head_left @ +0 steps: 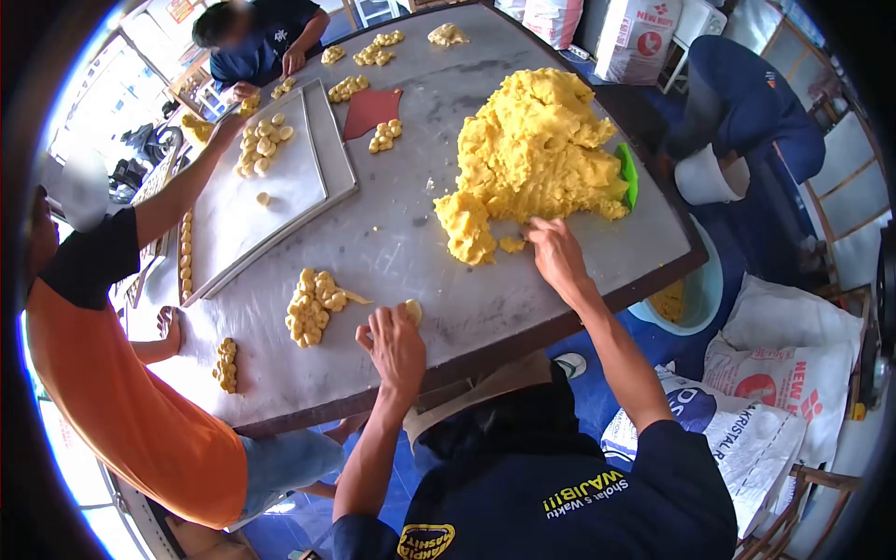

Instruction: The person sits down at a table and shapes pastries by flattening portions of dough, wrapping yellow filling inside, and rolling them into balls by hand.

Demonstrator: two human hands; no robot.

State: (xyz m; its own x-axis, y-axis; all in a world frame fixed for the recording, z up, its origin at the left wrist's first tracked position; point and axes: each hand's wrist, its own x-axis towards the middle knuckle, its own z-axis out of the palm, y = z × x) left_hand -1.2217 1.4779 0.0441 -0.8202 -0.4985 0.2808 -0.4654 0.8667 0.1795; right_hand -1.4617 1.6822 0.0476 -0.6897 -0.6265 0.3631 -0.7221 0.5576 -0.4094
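Note:
A large mound of yellow dough (537,140) lies on the metal table. My right hand (558,252) is at the mound's near edge, fingers bent together beside a small loose yellow piece (511,245); what it holds, if anything, is hidden. Nearer the table's front edge, my left hand (394,343) has its fingers bent at a flat, pale round piece (413,311), which it appears to touch; its grip is unclear. Left of that hand is a cluster of pale dough pieces (310,306), a thin strip sticking out toward the hand. A green scraper (627,175) leans against the mound's right side.
A co-worker in orange (140,401) reaches over trays (271,210) with dough balls at left. Another person (261,47) works at the far end. A third bends over a white bucket (711,175) at right. A blue basin (700,289) and sacks (719,420) are beside the table.

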